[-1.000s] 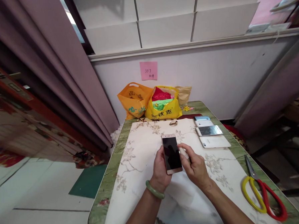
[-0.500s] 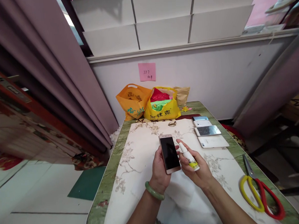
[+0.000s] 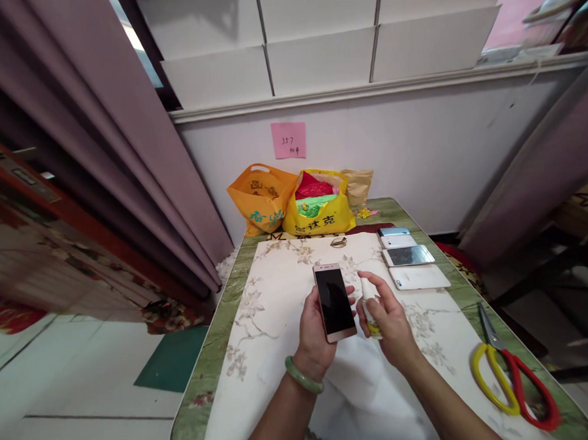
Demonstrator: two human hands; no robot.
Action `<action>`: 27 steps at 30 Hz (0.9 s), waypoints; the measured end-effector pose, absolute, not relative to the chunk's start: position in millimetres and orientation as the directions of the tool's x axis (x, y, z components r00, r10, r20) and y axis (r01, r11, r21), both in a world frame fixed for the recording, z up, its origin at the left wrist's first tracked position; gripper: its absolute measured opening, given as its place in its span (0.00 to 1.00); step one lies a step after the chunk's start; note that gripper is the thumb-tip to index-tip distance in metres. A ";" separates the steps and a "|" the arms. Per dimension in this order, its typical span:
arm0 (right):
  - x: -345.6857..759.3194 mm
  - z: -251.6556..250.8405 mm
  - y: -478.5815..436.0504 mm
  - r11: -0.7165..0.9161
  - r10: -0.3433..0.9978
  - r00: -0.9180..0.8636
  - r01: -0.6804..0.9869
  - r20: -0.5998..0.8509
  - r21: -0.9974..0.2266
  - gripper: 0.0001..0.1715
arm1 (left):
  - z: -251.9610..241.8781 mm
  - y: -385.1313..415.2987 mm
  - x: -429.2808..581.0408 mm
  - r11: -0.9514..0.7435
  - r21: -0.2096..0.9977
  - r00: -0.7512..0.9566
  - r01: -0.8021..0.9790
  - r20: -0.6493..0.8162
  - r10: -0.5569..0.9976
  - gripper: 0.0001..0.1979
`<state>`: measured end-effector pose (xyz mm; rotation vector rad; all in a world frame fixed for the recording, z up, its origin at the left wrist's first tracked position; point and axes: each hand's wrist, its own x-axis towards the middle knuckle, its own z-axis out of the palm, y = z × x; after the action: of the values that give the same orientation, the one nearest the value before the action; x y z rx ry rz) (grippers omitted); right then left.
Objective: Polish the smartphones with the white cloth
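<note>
Feed's up. Left hand has the gold phone gripped by its long edges, dark screen up, over a floral sheet. Right hand is curled round a small white bottle, just right of the phone, forefinger at its tip; I can't tell if it's pressing. Risks I see: bottle tilted wrong, liquid hits fingers or overshoots the phone; too much, it runs into the phone's edges. Slack left grip, phone slides onto the white cloth on its near side. Stray liquid could also reach the spare phones right of it.
</note>
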<state>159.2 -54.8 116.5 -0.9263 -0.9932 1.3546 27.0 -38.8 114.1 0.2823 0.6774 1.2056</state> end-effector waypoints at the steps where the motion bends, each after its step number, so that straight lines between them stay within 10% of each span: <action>1: 160.0 116.1 -55.6 0.090 0.996 0.022 -0.152 0.087 -0.984 0.31 | 113.5 -39.1 26.6 0.354 0.542 0.199 -0.762 -0.324 0.925 0.23; 6: 165.6 109.9 -54.9 0.254 0.954 0.067 0.337 0.292 -0.907 0.26 | 113.2 -40.8 26.4 0.354 0.529 0.217 -0.771 -0.305 0.927 0.22; 27: 158.5 112.0 -51.3 0.363 0.929 -0.083 0.400 0.361 -0.842 0.20 | 118.3 -37.7 26.9 0.307 0.490 0.128 -0.816 -0.365 0.922 0.13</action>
<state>158.5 -51.3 112.0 -1.1984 -1.6658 0.6919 26.9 -37.7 118.3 0.1866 0.6806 1.2751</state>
